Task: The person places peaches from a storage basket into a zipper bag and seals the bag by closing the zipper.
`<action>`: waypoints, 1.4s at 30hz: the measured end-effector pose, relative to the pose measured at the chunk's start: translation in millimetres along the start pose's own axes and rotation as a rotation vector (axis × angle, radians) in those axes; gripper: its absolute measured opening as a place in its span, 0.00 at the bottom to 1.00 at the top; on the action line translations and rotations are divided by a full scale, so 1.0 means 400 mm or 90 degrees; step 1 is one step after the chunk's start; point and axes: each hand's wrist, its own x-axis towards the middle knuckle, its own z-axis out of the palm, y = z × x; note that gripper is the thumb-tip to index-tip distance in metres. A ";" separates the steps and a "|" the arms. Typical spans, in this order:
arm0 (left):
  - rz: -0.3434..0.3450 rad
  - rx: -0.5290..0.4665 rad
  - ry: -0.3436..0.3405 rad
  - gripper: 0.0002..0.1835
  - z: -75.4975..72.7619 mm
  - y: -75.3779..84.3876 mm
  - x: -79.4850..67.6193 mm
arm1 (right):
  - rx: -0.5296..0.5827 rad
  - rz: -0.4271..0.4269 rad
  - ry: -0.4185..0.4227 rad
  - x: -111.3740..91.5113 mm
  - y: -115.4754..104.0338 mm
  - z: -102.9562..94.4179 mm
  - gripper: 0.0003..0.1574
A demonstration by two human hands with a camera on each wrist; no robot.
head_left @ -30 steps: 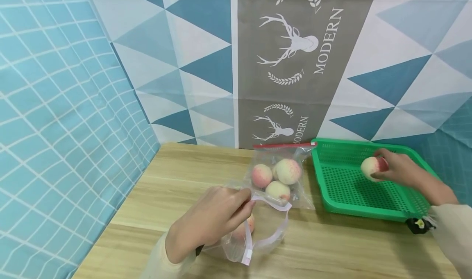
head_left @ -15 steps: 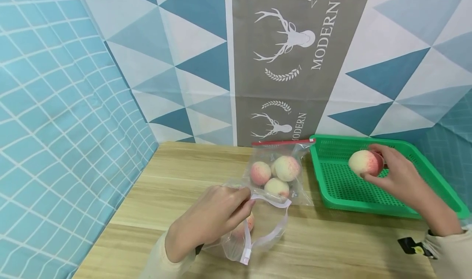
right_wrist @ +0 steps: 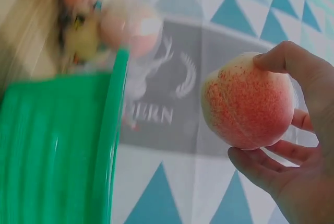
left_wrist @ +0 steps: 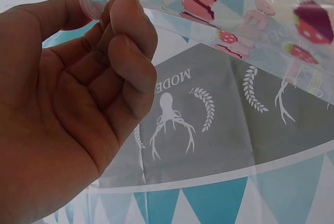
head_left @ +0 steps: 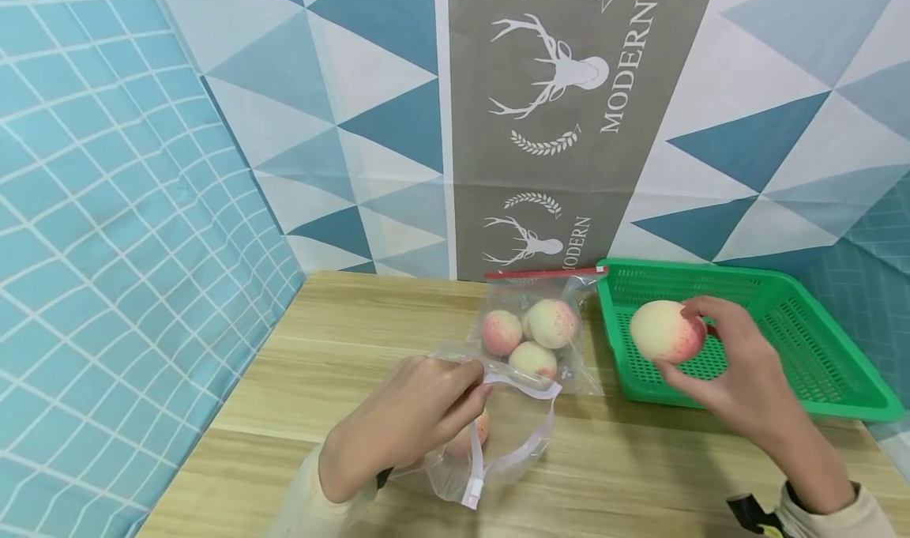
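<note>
My right hand (head_left: 746, 364) holds a cream and pink peach (head_left: 664, 332) between thumb and fingers, over the left part of a green plastic basket (head_left: 839, 348). The right wrist view shows the same peach (right_wrist: 250, 101) gripped at its side. At the table's middle my left hand (head_left: 408, 419) pinches the rim of a clear zip bag (head_left: 522, 451) with a pale zip strip, its mouth spread wide. Inside that bag lies a peach (head_left: 469, 435), partly hidden by the hand. Strawberry prints on the bag's film (left_wrist: 227, 37) show in the left wrist view.
Behind the open bag lies another clear zip bag (head_left: 583, 372) with a red zip strip (head_left: 543, 272) and several peaches (head_left: 554, 324) in it. A patterned cloth (head_left: 398, 127) hangs behind the wooden table (head_left: 306, 348). Blue checked cloth (head_left: 128, 246) covers the left side.
My right hand has carried the peach leftward and nearer within the basket area, toward the bags. My left hand keeps its hold on the bag rim.
</note>
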 end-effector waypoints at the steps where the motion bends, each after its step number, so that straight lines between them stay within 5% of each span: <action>1: 0.002 0.001 0.003 0.16 0.000 -0.001 0.000 | 0.011 -0.011 0.001 0.000 -0.014 0.006 0.48; 15: -0.009 0.002 -0.002 0.16 -0.002 -0.006 -0.002 | 0.147 -0.093 -0.012 -0.015 -0.166 0.057 0.40; 28: -0.009 0.007 0.000 0.16 -0.010 -0.007 0.001 | 0.305 -0.270 -0.019 -0.002 -0.336 0.054 0.33; 35: -0.025 0.004 -0.020 0.16 -0.016 -0.003 0.002 | 0.257 -0.311 -0.049 -0.023 -0.368 0.113 0.32; 42: -0.023 0.016 -0.015 0.16 -0.014 0.000 -0.002 | 0.086 -0.352 -0.037 -0.020 -0.364 0.184 0.26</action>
